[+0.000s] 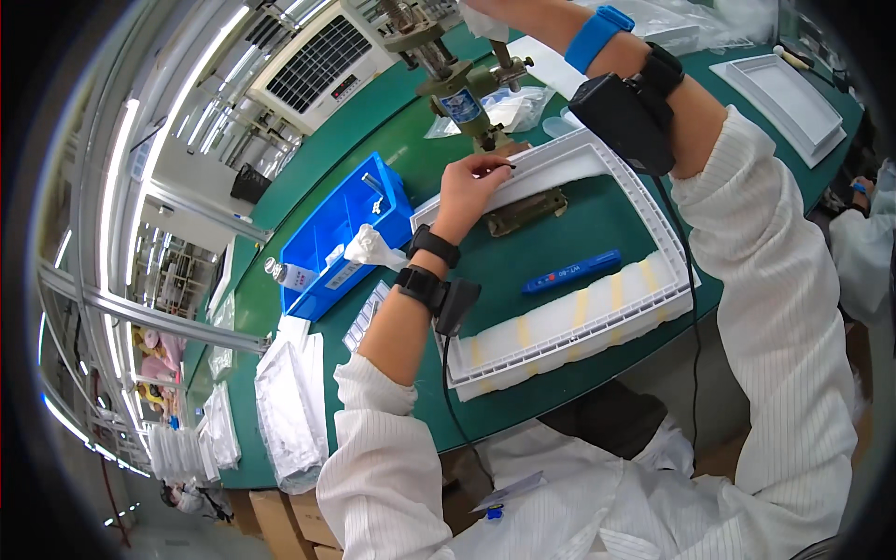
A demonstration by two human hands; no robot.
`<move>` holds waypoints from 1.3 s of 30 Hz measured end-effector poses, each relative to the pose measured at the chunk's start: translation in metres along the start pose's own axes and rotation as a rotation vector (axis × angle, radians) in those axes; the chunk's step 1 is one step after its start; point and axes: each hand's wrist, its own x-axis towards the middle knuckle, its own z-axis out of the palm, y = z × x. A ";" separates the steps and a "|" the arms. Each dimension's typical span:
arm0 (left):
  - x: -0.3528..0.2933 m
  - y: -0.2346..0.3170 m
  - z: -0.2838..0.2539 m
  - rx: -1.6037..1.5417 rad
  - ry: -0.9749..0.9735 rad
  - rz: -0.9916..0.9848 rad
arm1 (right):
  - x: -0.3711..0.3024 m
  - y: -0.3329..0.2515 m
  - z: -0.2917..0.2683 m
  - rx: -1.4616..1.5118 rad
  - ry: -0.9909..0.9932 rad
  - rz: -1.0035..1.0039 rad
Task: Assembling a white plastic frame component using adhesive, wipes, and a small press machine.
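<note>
A white rectangular plastic frame (674, 233) lies on the green table, its near side resting on white foam (569, 313) with yellowish strips. At the frame's far left corner, below the press head, my left hand (469, 189) is closed in a pinch. A small dark tip shows at its fingertips; what it belongs to I cannot make out. Just above stands an olive-green hand press (464, 105). My right arm reaches up beside the press, and my right hand (509, 11) is cut off by the upper edge, its fingers hidden. Something white is next to it.
Inside the frame lie a blue pen-shaped tool (571, 272) and a worn metal block (527, 213). A blue divided bin (341, 229) with small parts stands left, a small bottle (291, 274) at its corner. Another white frame (782, 103) lies far right. Bagged parts (289, 411) lie near left.
</note>
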 end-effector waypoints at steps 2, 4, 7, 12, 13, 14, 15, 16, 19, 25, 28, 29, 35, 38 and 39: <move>0.000 -0.003 -0.004 -0.135 0.009 -0.030 | 0.001 0.000 0.002 -0.024 0.012 -0.019; 0.004 -0.006 -0.007 -0.274 0.009 -0.056 | 0.002 0.002 0.000 -0.059 0.025 -0.039; 0.005 -0.009 -0.020 -0.307 0.060 -0.123 | 0.000 0.002 0.001 -0.086 0.036 0.006; 0.005 -0.016 -0.026 -0.232 0.031 -0.160 | -0.001 0.003 0.003 -0.034 0.050 -0.022; 0.004 -0.019 -0.027 -0.232 0.028 -0.160 | -0.001 0.002 0.005 -0.029 0.050 -0.019; 0.004 -0.019 -0.024 -0.239 0.016 -0.156 | -0.001 0.003 0.002 -0.042 0.042 -0.022; 0.006 -0.018 -0.023 -0.243 0.010 -0.157 | -0.001 0.004 0.000 -0.054 0.034 -0.024; 0.009 -0.018 -0.023 -0.229 -0.018 -0.155 | 0.001 0.004 -0.001 -0.060 0.033 -0.022; 0.008 -0.015 -0.023 -0.221 -0.014 -0.128 | 0.001 0.007 -0.001 -0.048 0.047 -0.038; 0.007 -0.013 -0.026 -0.248 0.042 -0.155 | 0.002 0.008 0.004 -0.048 0.030 -0.015; 0.010 -0.015 -0.024 -0.186 0.042 -0.133 | 0.006 0.013 0.007 -0.064 0.037 -0.013; 0.011 -0.014 -0.023 -0.105 0.041 -0.104 | 0.007 0.015 0.007 -0.073 0.041 -0.025; 0.006 -0.017 -0.029 -0.225 0.042 -0.093 | 0.006 0.015 0.009 -0.051 0.045 -0.006; 0.007 -0.019 -0.030 -0.297 -0.021 -0.171 | 0.007 0.010 0.005 -0.058 0.020 0.037; 0.009 -0.018 -0.029 -0.299 -0.024 -0.170 | 0.007 0.010 0.003 -0.097 0.008 0.051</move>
